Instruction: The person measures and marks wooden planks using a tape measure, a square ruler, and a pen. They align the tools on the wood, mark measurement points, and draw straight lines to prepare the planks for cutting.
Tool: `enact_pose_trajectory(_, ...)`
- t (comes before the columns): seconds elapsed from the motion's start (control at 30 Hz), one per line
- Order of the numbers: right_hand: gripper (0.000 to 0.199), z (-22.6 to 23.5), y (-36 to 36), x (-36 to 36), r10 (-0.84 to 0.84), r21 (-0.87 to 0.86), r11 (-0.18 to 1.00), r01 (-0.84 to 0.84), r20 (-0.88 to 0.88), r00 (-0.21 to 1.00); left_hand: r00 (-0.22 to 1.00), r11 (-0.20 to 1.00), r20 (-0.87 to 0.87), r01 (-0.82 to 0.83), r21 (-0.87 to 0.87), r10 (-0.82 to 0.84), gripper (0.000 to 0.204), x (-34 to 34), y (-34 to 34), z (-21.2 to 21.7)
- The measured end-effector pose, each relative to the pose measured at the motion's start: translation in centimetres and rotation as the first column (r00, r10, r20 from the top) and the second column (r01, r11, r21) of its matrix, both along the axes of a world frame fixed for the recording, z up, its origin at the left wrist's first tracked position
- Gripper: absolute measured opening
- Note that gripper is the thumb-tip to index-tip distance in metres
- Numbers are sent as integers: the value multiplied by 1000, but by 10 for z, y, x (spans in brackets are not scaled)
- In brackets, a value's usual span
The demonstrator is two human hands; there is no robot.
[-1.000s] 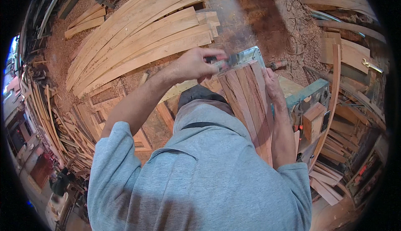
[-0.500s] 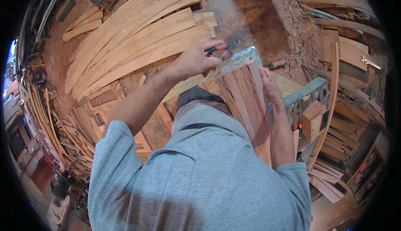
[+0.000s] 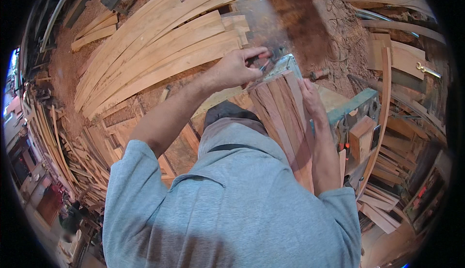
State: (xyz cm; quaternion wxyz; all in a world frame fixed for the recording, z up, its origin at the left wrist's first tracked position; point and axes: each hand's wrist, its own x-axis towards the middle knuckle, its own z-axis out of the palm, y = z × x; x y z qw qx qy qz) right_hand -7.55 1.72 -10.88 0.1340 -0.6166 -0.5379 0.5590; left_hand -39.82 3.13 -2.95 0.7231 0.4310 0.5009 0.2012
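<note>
My left hand (image 3: 240, 68) is curled round a small tool (image 3: 264, 55) with red and dark parts, smeared by motion so its kind does not show. It hovers beside the far end of several reddish-brown wooden boards (image 3: 278, 101) lying side by side. A pale grey metal corner piece (image 3: 289, 61) lies just beyond the boards' far end. At the boards' right edge, my right hand (image 3: 311, 96) grips their side near that corner, its fingers partly hidden.
Long curved planks (image 3: 169, 40) lie stacked at the far left. A teal-edged bench part (image 3: 356, 104) and a wood block (image 3: 362, 135) stand at the right. A wrench (image 3: 428, 69) rests on a board further right. Wood shavings (image 3: 334, 35) cover the far ground.
My left hand has shifted slightly to the right, with its blurred tool nearer the metal corner piece. My right hand stays at the boards' edge.
</note>
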Motion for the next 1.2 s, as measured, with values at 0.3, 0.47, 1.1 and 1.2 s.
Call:
enact_pose_trajectory(0.3, 44, -1, 1, 2, 33, -20, 999, -33, 23, 999, 987, 987, -6, 159, 3, -159, 58, 0, 2, -5)
enact_pose_trajectory(0.47, 46, -4, 3, 5, 50, -45, 998, -49, 41, 998, 988, 988, 15, 153, 6, -153, 61, -4, 8, -3)
enact_pose_trajectory(1.1, 46, 0, -1, 2, 8, 8, 1000, -8, 57, 998, 921, 975, -320, -212, 68, 222, 28, -58, -57, -55)
enact_pose_trajectory(1.2, 46, -1, -1, 2, -3, -42, 999, 4, 26, 1000, 931, 959, -255, -279, -39, 261, 35, -54, -70, -60)
